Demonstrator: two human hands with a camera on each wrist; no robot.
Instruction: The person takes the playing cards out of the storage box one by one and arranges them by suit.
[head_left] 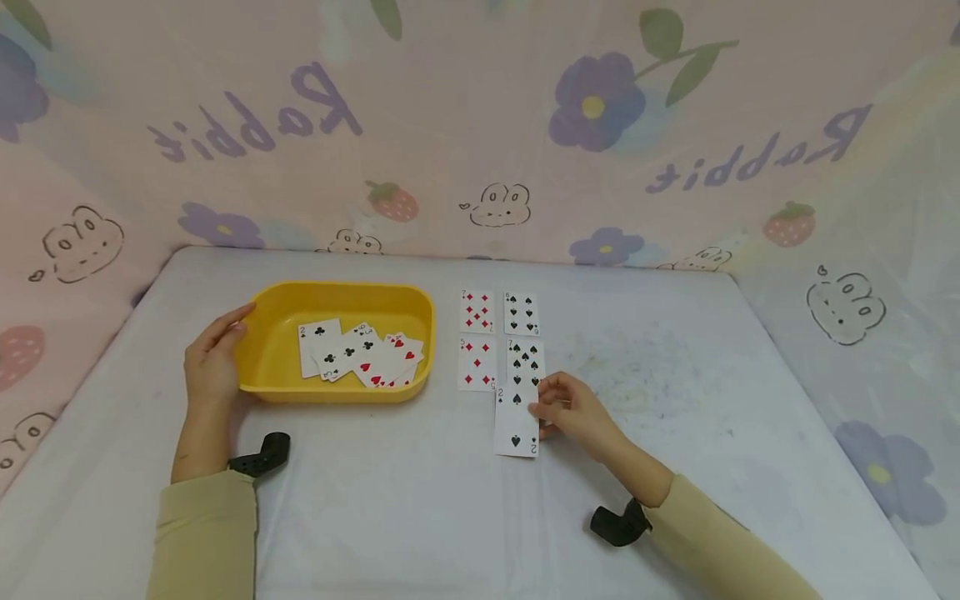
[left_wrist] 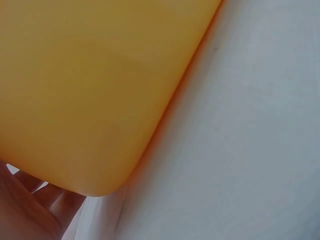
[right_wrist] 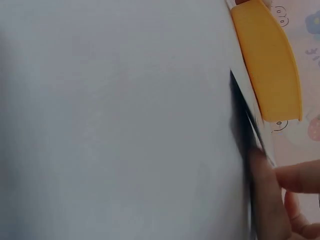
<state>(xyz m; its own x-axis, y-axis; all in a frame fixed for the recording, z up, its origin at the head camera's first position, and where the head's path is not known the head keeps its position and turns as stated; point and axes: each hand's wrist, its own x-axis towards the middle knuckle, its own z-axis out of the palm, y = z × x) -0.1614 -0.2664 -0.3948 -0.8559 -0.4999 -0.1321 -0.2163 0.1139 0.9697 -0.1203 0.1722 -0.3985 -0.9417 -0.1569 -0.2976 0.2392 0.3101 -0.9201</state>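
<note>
My right hand (head_left: 573, 412) pinches the right edge of a two of spades (head_left: 516, 429) between thumb and fingers. In the head view the card's top overlaps the lower part of a seven of spades (head_left: 523, 357); the right wrist view shows the held card (right_wrist: 241, 102) nearly edge-on, raised off the white cloth. At the left side of a yellow tray (head_left: 337, 396), my left hand (head_left: 213, 362) touches the outer wall with extended fingers. Several cards lie face up in the tray, among them a two of clubs (head_left: 311, 354) and a three of clubs (head_left: 339, 358).
Beside the tray, a seven of diamonds (head_left: 477, 304) and a six of spades (head_left: 521, 307) lie above a five of diamonds (head_left: 477, 371) and the seven of spades. A printed pink curtain (head_left: 450, 125) stands behind the white-covered table (head_left: 390, 500).
</note>
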